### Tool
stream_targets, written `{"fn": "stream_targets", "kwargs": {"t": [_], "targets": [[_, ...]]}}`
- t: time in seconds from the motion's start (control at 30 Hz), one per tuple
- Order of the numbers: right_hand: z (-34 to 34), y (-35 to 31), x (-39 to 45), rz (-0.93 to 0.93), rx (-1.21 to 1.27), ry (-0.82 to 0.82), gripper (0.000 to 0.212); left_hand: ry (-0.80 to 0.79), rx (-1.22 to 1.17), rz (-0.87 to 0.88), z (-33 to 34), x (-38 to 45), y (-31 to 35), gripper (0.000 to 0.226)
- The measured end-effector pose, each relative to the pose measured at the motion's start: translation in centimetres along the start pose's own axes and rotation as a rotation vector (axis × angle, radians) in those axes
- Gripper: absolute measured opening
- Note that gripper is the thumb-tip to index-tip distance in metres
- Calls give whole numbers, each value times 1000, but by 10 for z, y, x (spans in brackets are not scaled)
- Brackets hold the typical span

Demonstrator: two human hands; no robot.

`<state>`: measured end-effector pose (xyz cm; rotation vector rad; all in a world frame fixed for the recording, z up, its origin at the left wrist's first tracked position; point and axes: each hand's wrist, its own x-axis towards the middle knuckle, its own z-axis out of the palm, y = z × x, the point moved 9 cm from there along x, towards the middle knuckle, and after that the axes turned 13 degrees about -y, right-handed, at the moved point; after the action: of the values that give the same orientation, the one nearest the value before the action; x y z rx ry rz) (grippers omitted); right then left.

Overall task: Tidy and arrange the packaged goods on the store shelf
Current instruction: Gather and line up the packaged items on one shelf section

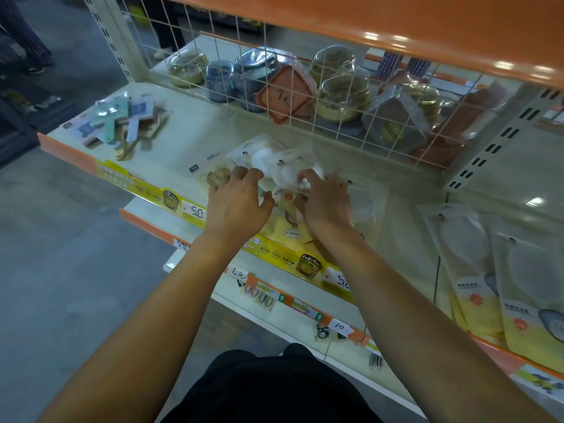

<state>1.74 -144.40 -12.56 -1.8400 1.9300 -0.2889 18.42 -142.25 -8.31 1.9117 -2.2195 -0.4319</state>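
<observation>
Both hands work mid-shelf (189, 138): my left hand (236, 199) and right hand (325, 199) curl their fingers onto overlapping clear packets (283, 166). Slick film may slide, so the loose pile could scatter toward the shelf edge.

Clear plastic packets holding white round items (276, 161) lie overlapping, flat at mid-shelf; a cream packet with a brown round label (213, 175) lies just left, touching them.
</observation>
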Motion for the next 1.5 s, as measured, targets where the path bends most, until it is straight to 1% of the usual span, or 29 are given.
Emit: {"fn": "stream_targets", "kwargs": {"t": [0.13,0.4,0.53,0.63,0.77,0.93,1.1,1.3,1.5], "targets": [[-3,-16,5,-50,29,24,31,7,-6,-45,-4,-4,-13,42],[14,-81,14,-151,12,41,34,7,3,-158,-18,-11,-69,40],[27,-116,22,-191,2,36,33,6,-16,-165,-26,-8,-102,42],[35,-137,27,-168,3,32,34,0,-11,-146,-34,-1,-126,44],[42,-155,35,-98,-5,43,36,-5,-30,-63,-45,16,-149,41],[45,-155,41,36,-16,81,40,-48,-47,60,-46,40,-155,42],[43,-141,26,153,-21,199,37,-87,-52,188,-34,55,-147,40],[34,-113,-7,278,-1,308,40,-128,-27,349,-19,53,-112,32],[12,-69,-59,421,-13,411,41,-191,-26,547,-4,35,-50,40]]}}
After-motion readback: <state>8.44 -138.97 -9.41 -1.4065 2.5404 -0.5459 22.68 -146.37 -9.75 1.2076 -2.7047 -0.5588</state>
